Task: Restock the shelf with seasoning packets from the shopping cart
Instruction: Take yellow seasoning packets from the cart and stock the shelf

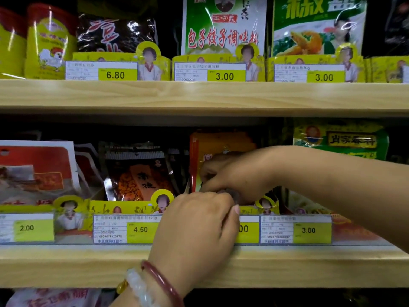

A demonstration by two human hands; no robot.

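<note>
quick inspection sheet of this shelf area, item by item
surface: two light wooden shelves; the lower shelf carries price tags along its front.
job's things: orange packet standing in the lower row, both hands at its base.
clutter: dark packet and red and white packet to its left, green packet to its right.
grips: left hand and right hand curled round the orange packet's lower edge; fingertips partly hidden.
cables: nothing seen.
surroundings: upper shelf with more packets and a yellow can; shopping cart not in view.
</note>
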